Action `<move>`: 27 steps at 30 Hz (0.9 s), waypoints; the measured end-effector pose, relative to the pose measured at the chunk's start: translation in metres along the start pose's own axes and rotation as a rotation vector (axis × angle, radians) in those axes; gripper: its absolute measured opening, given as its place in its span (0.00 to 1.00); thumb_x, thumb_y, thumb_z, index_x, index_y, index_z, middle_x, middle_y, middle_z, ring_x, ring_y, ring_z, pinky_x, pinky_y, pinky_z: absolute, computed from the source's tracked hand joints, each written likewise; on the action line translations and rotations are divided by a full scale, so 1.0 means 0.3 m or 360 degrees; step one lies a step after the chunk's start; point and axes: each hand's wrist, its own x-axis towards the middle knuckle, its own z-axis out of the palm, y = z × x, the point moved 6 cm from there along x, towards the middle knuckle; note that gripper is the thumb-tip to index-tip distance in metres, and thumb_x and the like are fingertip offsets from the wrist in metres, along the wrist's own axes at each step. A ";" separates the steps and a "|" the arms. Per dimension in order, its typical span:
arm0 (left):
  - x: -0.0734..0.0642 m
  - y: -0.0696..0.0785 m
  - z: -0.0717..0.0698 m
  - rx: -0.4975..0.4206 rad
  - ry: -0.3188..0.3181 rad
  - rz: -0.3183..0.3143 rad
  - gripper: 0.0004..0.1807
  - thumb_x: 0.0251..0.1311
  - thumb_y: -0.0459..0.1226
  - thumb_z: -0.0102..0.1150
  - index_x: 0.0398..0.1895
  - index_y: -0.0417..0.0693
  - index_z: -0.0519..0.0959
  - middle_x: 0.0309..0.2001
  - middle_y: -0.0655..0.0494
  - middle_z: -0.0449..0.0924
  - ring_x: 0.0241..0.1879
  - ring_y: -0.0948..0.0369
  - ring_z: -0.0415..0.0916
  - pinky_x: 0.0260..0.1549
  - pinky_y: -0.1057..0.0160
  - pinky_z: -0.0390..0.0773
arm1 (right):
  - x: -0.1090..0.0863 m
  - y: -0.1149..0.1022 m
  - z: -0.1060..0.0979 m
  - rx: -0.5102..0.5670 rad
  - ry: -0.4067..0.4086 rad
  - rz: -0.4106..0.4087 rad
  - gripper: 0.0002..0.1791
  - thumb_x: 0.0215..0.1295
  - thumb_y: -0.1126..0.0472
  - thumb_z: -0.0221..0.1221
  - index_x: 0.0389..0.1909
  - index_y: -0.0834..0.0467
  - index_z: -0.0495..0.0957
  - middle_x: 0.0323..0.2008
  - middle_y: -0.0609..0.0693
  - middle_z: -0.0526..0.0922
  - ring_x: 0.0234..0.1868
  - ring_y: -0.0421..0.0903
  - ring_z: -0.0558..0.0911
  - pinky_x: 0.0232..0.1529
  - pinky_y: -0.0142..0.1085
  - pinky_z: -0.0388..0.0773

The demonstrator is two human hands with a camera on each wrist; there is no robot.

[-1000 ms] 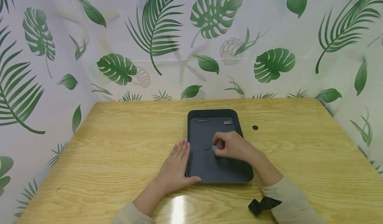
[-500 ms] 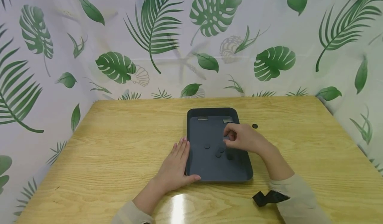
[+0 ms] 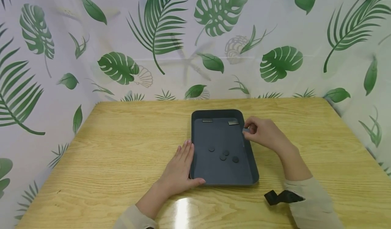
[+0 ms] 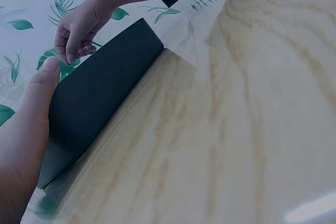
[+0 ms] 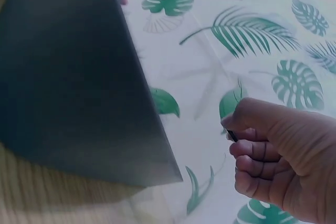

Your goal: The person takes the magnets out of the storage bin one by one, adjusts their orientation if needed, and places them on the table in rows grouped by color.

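Note:
In the head view my left hand (image 3: 178, 173) lies with straight fingers along the left side of a dark grey rectangular tray (image 3: 255, 174), its thumb at the near rim. My right hand (image 3: 264, 132) is at the tray's right rim, thumb and forefinger pinching a small thin flat piece (image 3: 245, 130). The right wrist view shows that piece (image 5: 231, 135) edge-on and dark; its full shape is hidden. Several small dark round discs, such as a lone disc (image 3: 211, 149) and a right-hand disc (image 3: 235, 159), lie on the tray floor.
Two small shiny rectangular plates, a left plate (image 3: 207, 120) and a right plate (image 3: 233, 122), sit at the tray's far end. The tray stands on a wood-grain table (image 3: 122, 137). Leaf-print cloth (image 3: 171, 76) hangs behind. A black strap (image 3: 284, 197) is on the right sleeve.
My right hand has moved right and away from me, from above the tray to its right rim, uncovering discs. It now covers where a dark disc lay on the table. My left hand stays put.

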 end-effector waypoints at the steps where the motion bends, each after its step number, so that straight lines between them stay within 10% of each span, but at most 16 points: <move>1: 0.000 0.000 0.000 0.0005 -0.0001 -0.0002 0.60 0.56 0.73 0.36 0.73 0.33 0.39 0.75 0.39 0.34 0.74 0.52 0.30 0.71 0.54 0.40 | -0.001 0.010 -0.008 -0.0018 0.0013 0.0019 0.08 0.61 0.63 0.59 0.39 0.62 0.76 0.25 0.48 0.75 0.23 0.42 0.70 0.28 0.37 0.69; 6: 0.001 0.001 -0.003 0.0018 0.0012 0.0001 0.59 0.56 0.66 0.49 0.73 0.32 0.40 0.74 0.37 0.36 0.74 0.50 0.32 0.71 0.53 0.42 | -0.014 0.080 -0.059 -0.0128 0.0125 0.0116 0.10 0.62 0.62 0.57 0.40 0.64 0.75 0.26 0.51 0.77 0.25 0.43 0.73 0.29 0.39 0.71; 15: -0.003 0.000 0.002 0.0004 0.0008 0.0003 0.61 0.55 0.75 0.30 0.72 0.31 0.41 0.74 0.37 0.36 0.74 0.50 0.32 0.71 0.53 0.42 | -0.057 0.171 -0.143 -0.0076 0.0277 0.0301 0.13 0.63 0.59 0.57 0.42 0.65 0.75 0.30 0.56 0.77 0.31 0.50 0.75 0.32 0.41 0.72; 27: 0.000 -0.002 0.001 -0.0016 -0.0030 -0.0018 0.58 0.57 0.68 0.46 0.73 0.33 0.39 0.75 0.39 0.32 0.74 0.52 0.29 0.71 0.53 0.41 | -0.083 0.229 -0.192 -0.0088 0.0477 0.0341 0.14 0.64 0.59 0.57 0.43 0.65 0.75 0.30 0.57 0.77 0.32 0.52 0.74 0.32 0.41 0.71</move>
